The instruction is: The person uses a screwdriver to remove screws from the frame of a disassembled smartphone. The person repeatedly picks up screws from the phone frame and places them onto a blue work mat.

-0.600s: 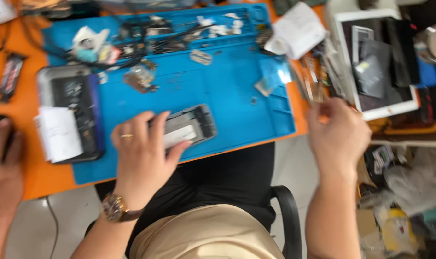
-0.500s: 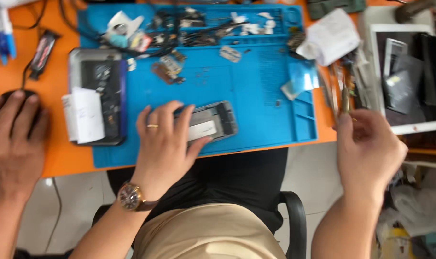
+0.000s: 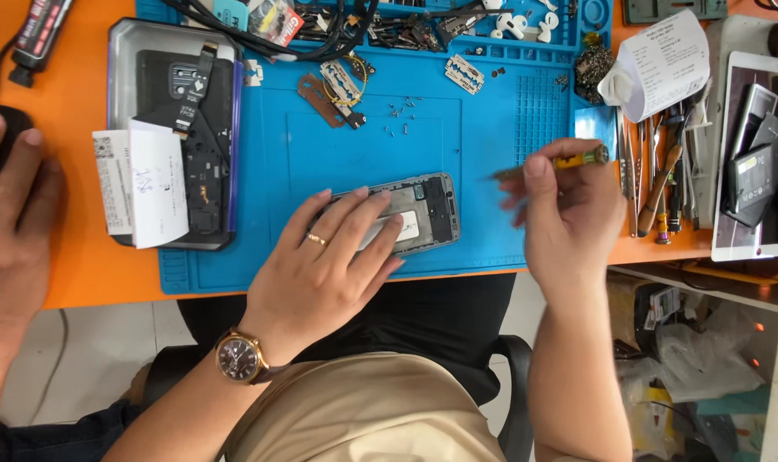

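An opened phone (image 3: 423,210) with its back removed lies on the blue work mat (image 3: 491,120). My left hand (image 3: 325,265) rests flat on its near end, fingers spread over it. My right hand (image 3: 568,218) hovers to the right of the phone and grips a small yellow-handled screwdriver (image 3: 556,164), tip pointing left. Several tiny screws (image 3: 399,109) lie on the mat beyond the phone.
A metal tray (image 3: 119,94) with a black phone part and paper slips sits at the left. Another person's hand (image 3: 12,222) lies on the orange table (image 3: 64,85) far left. Tweezers and tools (image 3: 654,180), a tablet (image 3: 752,154) and folded paper (image 3: 662,60) crowd the right.
My right hand has come from the tool area at the right toward the phone, now holding the screwdriver. My left hand has stayed on the phone.
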